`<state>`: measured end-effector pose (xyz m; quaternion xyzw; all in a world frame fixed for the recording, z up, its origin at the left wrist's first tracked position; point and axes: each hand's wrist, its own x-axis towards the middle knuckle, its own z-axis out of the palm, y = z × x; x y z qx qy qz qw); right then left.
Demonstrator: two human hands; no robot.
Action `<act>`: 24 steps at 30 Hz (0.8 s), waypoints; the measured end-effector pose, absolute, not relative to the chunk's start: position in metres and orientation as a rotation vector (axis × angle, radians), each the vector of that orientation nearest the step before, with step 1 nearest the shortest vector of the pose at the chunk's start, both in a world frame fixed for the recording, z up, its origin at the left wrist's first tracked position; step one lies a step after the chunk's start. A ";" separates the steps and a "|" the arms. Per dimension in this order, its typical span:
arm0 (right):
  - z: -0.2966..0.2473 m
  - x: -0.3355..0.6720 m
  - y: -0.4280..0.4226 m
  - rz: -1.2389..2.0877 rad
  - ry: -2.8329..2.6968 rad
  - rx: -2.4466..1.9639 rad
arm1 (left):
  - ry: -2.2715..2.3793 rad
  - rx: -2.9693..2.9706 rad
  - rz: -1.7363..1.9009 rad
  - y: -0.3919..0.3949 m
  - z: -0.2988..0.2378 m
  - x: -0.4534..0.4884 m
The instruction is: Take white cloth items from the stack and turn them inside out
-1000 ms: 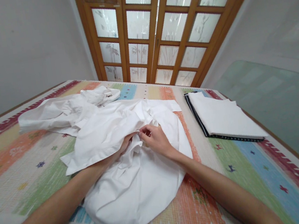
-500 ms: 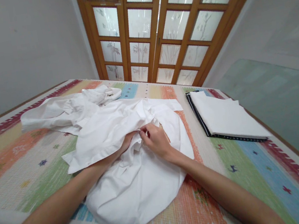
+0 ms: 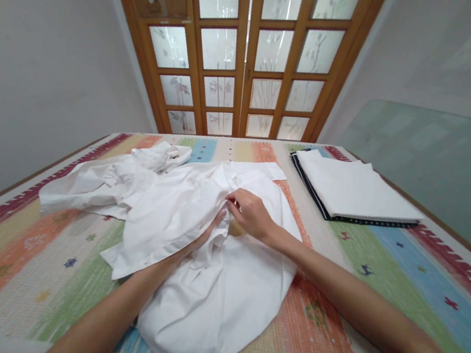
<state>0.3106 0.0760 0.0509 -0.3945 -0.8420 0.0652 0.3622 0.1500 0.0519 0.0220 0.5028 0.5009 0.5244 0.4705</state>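
A white shirt (image 3: 236, 295) lies rumpled across the middle of the table, its front edge folded over toward the left. Under that loose flap reaches my left hand (image 3: 219, 221), partly covered, its fingertips closed on the cloth edge. My right hand (image 3: 250, 213) meets it there, thumb and fingers pinched on the same edge of the shirt. Whether a button sits between the fingertips is too small to tell. More crumpled white fabric (image 3: 93, 184) spreads toward the back left; I cannot tell if it belongs to the same shirt.
A striped, patterned cloth (image 3: 54, 277) covers the table (image 3: 396, 288). At the right lies a folded stack of white fabric (image 3: 353, 187) with black, white-dotted fabric (image 3: 372, 223) beneath. Wooden glass-paned doors (image 3: 240, 68) stand behind, and a pale green panel (image 3: 440, 168) leans along the right wall.
Both hands have shifted slightly along the shirt's edge, still pinching it. The flap now hides more of my left hand. The view has tilted up a little.
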 end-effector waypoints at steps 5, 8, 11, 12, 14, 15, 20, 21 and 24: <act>0.085 0.318 0.092 0.214 -2.021 -0.988 | 1.146 1.332 1.153 0.049 0.047 0.154; 0.114 0.311 0.094 0.280 -2.019 -0.884 | 1.203 1.428 1.116 0.056 0.061 0.152; 0.138 0.298 0.091 0.350 -2.082 -0.770 | 1.311 1.642 1.152 0.067 0.071 0.152; 0.144 0.292 0.090 0.365 -2.111 -0.738 | 1.356 1.701 1.174 0.071 0.073 0.153; 0.152 0.284 0.088 0.406 -2.167 -0.678 | 1.424 1.801 1.234 0.082 0.075 0.153; 0.153 0.281 0.088 0.438 -2.188 -0.653 | 1.433 1.836 1.264 0.087 0.075 0.153; 0.146 0.290 0.106 0.486 -2.162 -0.667 | 1.449 1.815 1.297 0.102 0.074 0.144; 0.141 0.297 0.112 0.458 -2.142 -0.712 | 1.451 1.818 1.261 0.102 0.074 0.142; 0.119 0.321 0.132 0.408 -2.135 -0.881 | 1.385 1.865 1.156 0.096 0.072 0.138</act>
